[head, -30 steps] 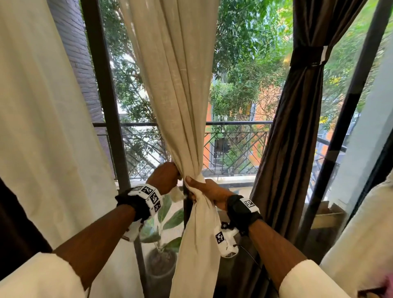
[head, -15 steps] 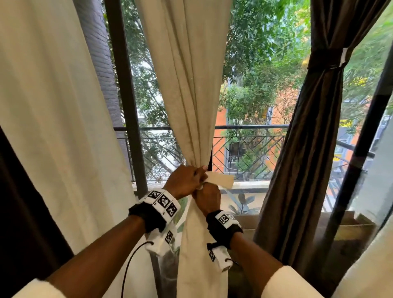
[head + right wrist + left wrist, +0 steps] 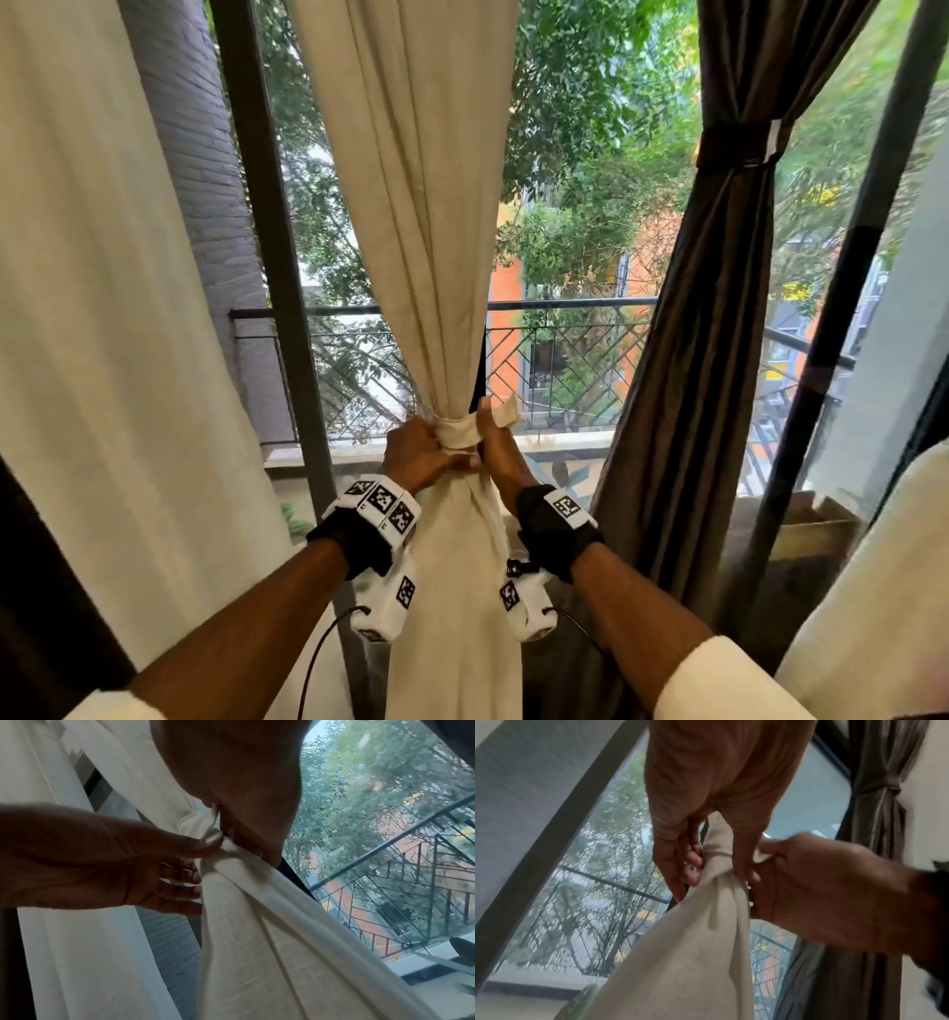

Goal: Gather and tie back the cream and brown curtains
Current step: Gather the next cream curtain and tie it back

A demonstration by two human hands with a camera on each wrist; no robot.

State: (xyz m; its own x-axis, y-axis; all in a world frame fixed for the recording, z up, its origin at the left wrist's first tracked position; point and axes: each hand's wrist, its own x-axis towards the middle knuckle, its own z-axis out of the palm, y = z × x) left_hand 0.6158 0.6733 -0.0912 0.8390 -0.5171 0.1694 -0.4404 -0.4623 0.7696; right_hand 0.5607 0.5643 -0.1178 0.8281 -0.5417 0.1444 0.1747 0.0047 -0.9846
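At window: two hands (image 3: 416, 452) (image 3: 495, 447), one tie (image 3: 458, 430).

We see the cream curtain (image 3: 421, 216) hanging in the middle of the window, its folds gathered into a narrow waist and flaring out again below. A cream tie band (image 3: 459, 430) wraps that waist, one loose end sticking out to the right. To the right, well apart, hangs the brown curtain (image 3: 703, 360), dark and glossy, already cinched high up by a brown tie (image 3: 734, 146) with a pale end.
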